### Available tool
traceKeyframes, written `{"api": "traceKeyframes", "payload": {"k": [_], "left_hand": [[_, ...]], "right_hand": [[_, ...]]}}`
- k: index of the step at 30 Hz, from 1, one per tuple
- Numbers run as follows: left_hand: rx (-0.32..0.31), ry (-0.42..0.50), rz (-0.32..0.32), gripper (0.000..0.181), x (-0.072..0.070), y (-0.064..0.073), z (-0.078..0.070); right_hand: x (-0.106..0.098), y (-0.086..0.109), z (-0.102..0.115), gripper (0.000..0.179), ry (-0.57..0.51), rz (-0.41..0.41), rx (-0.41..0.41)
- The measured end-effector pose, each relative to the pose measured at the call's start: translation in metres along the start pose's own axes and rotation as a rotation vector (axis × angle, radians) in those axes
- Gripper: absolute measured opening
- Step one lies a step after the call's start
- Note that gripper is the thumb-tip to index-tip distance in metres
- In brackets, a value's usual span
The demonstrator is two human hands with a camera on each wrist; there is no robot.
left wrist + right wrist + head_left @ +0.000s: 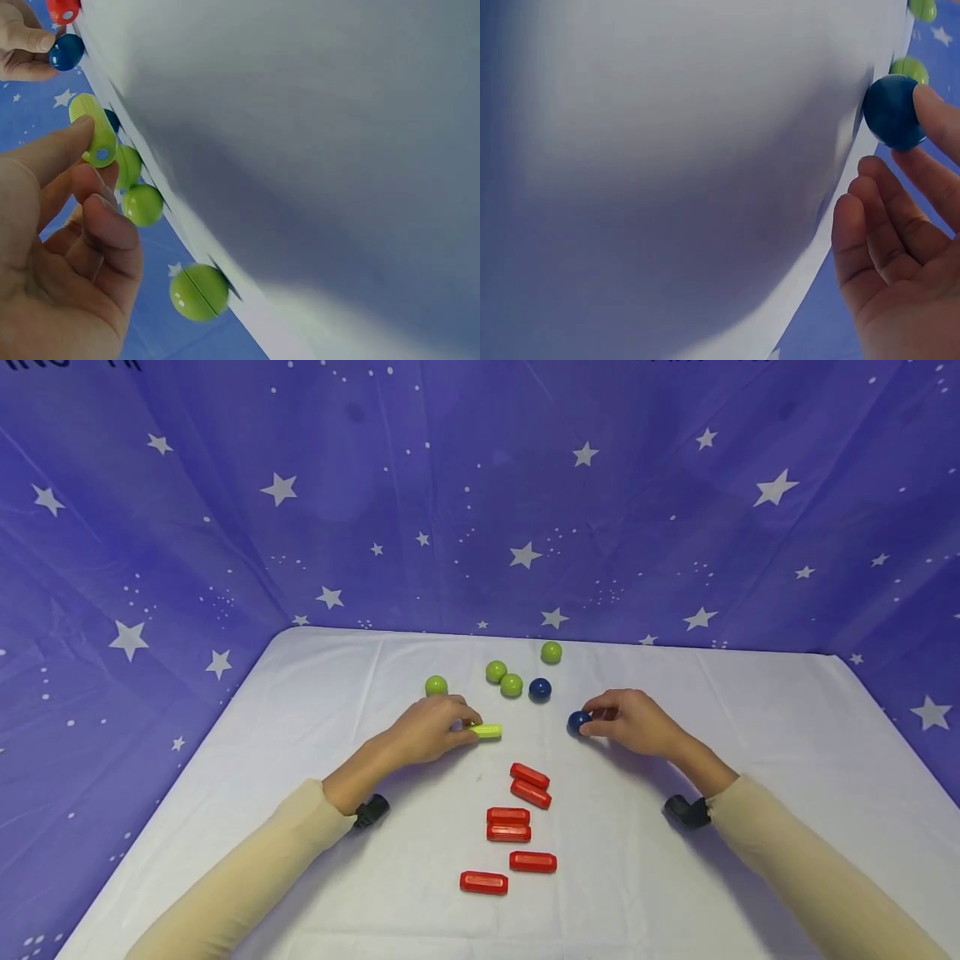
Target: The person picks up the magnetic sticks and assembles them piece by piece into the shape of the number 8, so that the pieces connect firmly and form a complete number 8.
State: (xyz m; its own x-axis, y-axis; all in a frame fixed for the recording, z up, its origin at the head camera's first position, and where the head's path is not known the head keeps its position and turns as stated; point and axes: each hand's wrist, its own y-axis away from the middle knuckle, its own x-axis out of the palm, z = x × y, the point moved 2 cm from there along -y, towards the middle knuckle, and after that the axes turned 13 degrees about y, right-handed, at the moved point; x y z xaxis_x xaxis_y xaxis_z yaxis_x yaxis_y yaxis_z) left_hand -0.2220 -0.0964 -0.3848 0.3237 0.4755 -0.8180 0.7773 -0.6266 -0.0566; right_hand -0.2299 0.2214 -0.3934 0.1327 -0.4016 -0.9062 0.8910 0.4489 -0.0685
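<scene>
My left hand (pixel 431 731) pinches a yellow-green ridged stick (pixel 491 731) between thumb and fingertips, over the middle of the table. The left wrist view shows a hole in the near end of that stick (pixel 103 139). To the right, my right hand (pixel 636 721) holds a dark blue ball (pixel 577 722) with thumb and index finger. In the right wrist view the same blue ball (pixel 891 112) sits at the fingertips, the other fingers loosely bent below it. A second blue ball (pixel 540 689) lies just beyond, up and left of the held one.
Several green balls (pixel 512 686) lie toward the back of the white-covered table (pixel 360 877), one close beyond my left hand. Several red sticks (pixel 508 833) lie nearer me, between the forearms. A purple star-patterned cloth (pixel 450 510) hangs behind and at the sides.
</scene>
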Motion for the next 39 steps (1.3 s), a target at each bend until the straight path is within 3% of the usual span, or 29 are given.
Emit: {"api": "traceKeyframes", "payload": {"k": [7,12,39], "left_hand": [[0.058,0.048,0.003,0.022,0.005,-0.016,-0.017],[0.051,0.071,0.04,0.022,0.013,-0.023,-0.024],[0.029,0.064,0.073,0.024,0.025,-0.033,-0.029]], "right_hand": [[0.008,-0.002,0.023,0.032,0.013,0.037,-0.086],[0.011,-0.004,0.033,0.031,0.009,0.056,-0.11],[0.016,-0.001,0.034,0.032,0.015,0.039,-0.11]]}}
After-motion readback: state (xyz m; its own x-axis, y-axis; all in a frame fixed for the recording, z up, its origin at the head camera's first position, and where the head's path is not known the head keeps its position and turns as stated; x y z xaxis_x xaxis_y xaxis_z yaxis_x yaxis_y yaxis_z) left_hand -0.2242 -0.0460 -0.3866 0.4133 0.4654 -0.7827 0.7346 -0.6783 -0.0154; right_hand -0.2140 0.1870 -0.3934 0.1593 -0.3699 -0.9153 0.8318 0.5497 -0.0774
